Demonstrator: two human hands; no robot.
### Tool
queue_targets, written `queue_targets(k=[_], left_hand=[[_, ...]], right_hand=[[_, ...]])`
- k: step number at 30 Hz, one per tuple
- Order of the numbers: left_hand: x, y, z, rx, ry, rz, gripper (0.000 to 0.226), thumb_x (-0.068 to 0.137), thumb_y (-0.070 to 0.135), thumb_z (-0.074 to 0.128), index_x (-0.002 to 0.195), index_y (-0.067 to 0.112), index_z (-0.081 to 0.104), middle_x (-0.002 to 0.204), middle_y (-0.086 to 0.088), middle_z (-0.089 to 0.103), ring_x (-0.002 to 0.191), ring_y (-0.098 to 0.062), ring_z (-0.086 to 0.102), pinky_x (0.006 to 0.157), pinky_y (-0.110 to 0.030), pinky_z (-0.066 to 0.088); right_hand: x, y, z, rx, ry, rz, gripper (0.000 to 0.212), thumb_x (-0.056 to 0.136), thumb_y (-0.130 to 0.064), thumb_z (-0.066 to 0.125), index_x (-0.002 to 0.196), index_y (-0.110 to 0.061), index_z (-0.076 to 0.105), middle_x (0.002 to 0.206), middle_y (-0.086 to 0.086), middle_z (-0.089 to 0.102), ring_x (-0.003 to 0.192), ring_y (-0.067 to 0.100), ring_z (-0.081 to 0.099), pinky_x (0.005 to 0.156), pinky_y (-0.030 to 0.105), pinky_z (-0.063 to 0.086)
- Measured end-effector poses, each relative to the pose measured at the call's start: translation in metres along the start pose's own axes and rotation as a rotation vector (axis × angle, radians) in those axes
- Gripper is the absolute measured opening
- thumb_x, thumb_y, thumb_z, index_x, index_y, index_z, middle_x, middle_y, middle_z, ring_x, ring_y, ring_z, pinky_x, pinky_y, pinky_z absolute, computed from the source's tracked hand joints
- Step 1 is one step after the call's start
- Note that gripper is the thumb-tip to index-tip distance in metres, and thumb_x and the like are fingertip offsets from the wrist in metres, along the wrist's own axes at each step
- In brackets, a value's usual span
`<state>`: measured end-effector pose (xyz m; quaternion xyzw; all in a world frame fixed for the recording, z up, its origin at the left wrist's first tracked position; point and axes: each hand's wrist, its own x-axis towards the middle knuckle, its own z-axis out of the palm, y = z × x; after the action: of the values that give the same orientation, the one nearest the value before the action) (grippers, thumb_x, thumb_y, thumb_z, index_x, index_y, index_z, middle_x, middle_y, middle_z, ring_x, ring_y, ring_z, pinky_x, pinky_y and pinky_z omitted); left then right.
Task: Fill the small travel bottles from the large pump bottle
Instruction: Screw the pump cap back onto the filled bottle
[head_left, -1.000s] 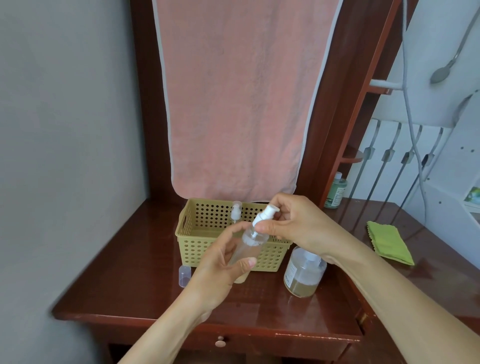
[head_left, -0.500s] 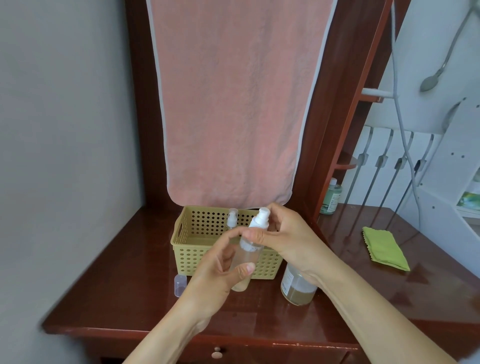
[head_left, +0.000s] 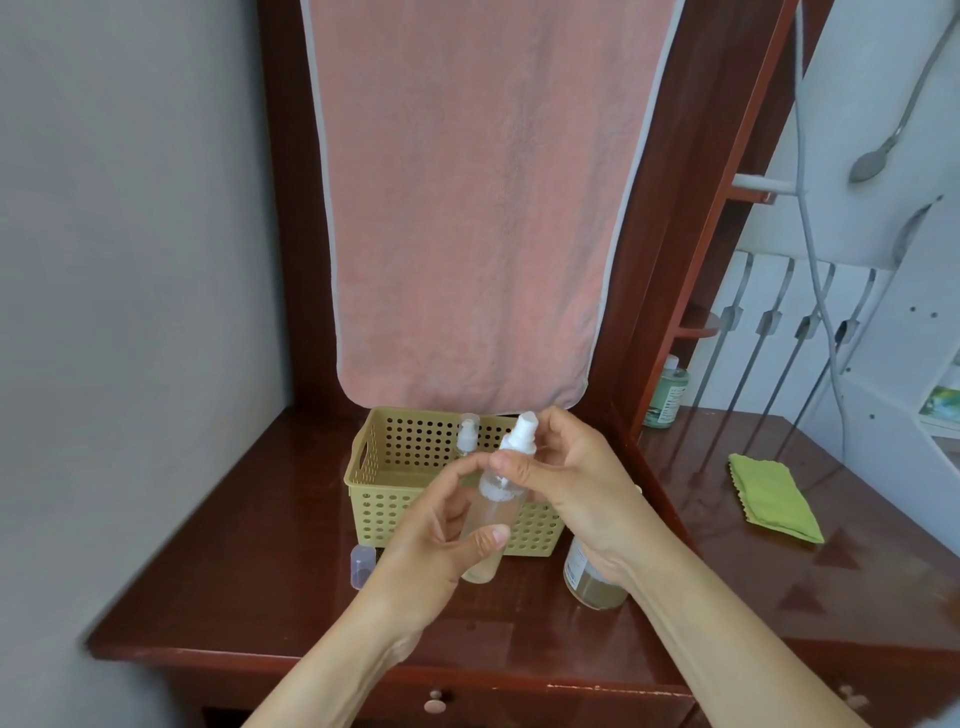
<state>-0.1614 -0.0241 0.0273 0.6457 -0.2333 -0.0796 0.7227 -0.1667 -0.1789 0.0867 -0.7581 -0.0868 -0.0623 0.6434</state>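
Both hands grip one small travel bottle (head_left: 493, 512) at frame centre.
Left hand (head_left: 436, 540) wraps its body — right hand (head_left: 566, 478) pinches the white pump top.

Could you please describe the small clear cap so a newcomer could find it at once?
Find the tan basket under the pink towel on the wooden table. At the basket's front left corner sits a small clear cap, alone on the wood; unlike the bottle held nearby, it is stubby, with no white top.
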Motion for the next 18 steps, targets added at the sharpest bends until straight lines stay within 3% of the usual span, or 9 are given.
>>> queue_targets(k=[4, 8, 11, 13, 15, 18], left_hand=[[0.001, -0.001, -0.003, -0.022, 0.011, -0.005, 0.053, 0.086, 0.002, 0.064, 0.128, 0.029, 0.051, 0.120, 0.000, 0.067, 0.115, -0.013, 0.060, 0.090, -0.027, 0.047], [0.001, -0.002, -0.004, -0.006, 0.013, 0.008, 0.051, 0.086, 0.000, 0.063, 0.126, 0.029, 0.052, 0.119, 0.000, 0.067, 0.114, -0.013, 0.061, 0.089, -0.026, 0.050], [0.002, -0.004, -0.008, -0.023, 0.037, 0.001, 0.052, 0.084, 0.002, 0.066, 0.125, 0.031, 0.053, 0.117, -0.001, 0.068, 0.113, -0.014, 0.062, 0.083, -0.022, 0.052], [0.003, -0.005, -0.010, -0.021, 0.046, -0.002, 0.054, 0.082, 0.004, 0.068, 0.126, 0.031, 0.053, 0.119, 0.001, 0.068, 0.115, -0.014, 0.061, 0.089, -0.026, 0.050], [0.002, -0.007, -0.011, -0.014, 0.057, 0.003, 0.056, 0.080, 0.006, 0.070, 0.130, 0.027, 0.053, 0.124, 0.003, 0.065, 0.121, -0.013, 0.057, 0.103, -0.033, 0.042], [0.002, -0.007, -0.015, -0.015, 0.083, -0.001, 0.052, 0.082, 0.002, 0.068, 0.128, 0.023, 0.056, 0.122, 0.005, 0.066, 0.119, -0.011, 0.058, 0.103, -0.032, 0.044]], right_hand=[[-0.001, 0.001, -0.001, 0.079, -0.087, 0.014, 0.023, 0.084, -0.015, 0.068, 0.107, -0.016, 0.065, 0.100, 0.004, 0.069, 0.099, 0.021, 0.066, 0.088, 0.033, 0.053], [0.002, 0.006, 0.007, 0.055, 0.013, 0.008, 0.033, 0.073, -0.023, 0.077, 0.101, -0.013, 0.062, 0.096, 0.002, 0.068, 0.093, 0.017, 0.066, 0.076, 0.026, 0.053], [0.002, 0.006, 0.010, 0.096, -0.062, 0.021, 0.029, 0.080, -0.020, 0.071, 0.109, -0.016, 0.065, 0.100, 0.004, 0.069, 0.097, 0.017, 0.066, 0.084, 0.029, 0.054], [0.005, 0.008, 0.014, 0.082, 0.021, 0.001, 0.018, 0.083, -0.014, 0.070, 0.101, -0.012, 0.065, 0.094, 0.006, 0.069, 0.095, 0.021, 0.066, 0.085, 0.033, 0.053], [0.008, 0.012, 0.020, 0.073, 0.084, -0.001, 0.021, 0.080, -0.019, 0.075, 0.095, -0.014, 0.062, 0.090, 0.001, 0.068, 0.093, 0.020, 0.065, 0.082, 0.033, 0.052], [0.009, 0.013, 0.024, 0.110, -0.018, 0.016, 0.023, 0.081, -0.025, 0.073, 0.102, -0.019, 0.065, 0.091, -0.008, 0.069, 0.095, 0.016, 0.065, 0.089, 0.034, 0.051]])
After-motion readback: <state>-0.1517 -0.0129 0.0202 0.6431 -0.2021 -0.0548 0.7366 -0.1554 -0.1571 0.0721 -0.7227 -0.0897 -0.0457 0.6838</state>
